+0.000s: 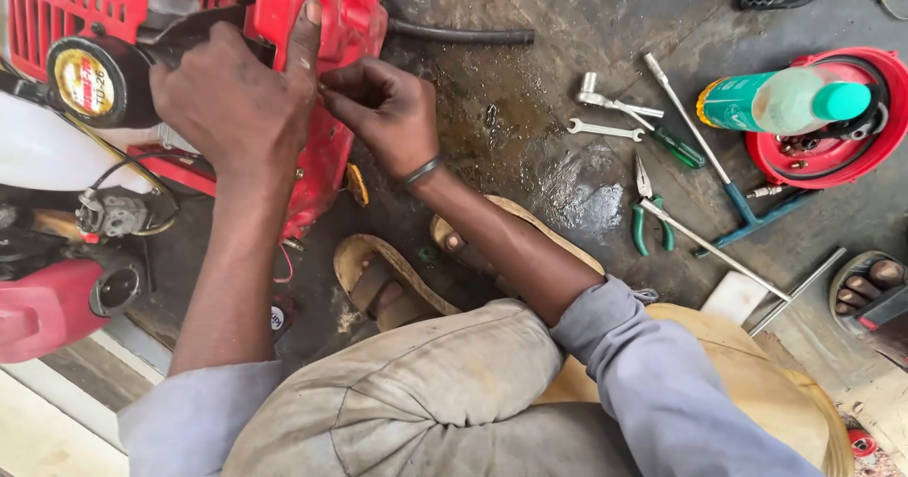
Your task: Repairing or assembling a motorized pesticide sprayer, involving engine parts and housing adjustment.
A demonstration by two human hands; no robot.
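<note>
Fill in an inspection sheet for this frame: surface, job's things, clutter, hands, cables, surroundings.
Surface: dark, oil-stained floor, wet patch near the pliers.
Job's things: red engine housing; round black cap with yellow label on its left.
Clutter: green-handled pliers, small spanner, T-handle wrench, green bottle lying in a red round cover.
Hands: left hand lies flat on the housing; right hand pinches at its edge; anything held is too small to tell.
Cables: black hose behind the housing; thin wires by the carburettor.
Surroundings: another person's sandalled foot at right.
</note>
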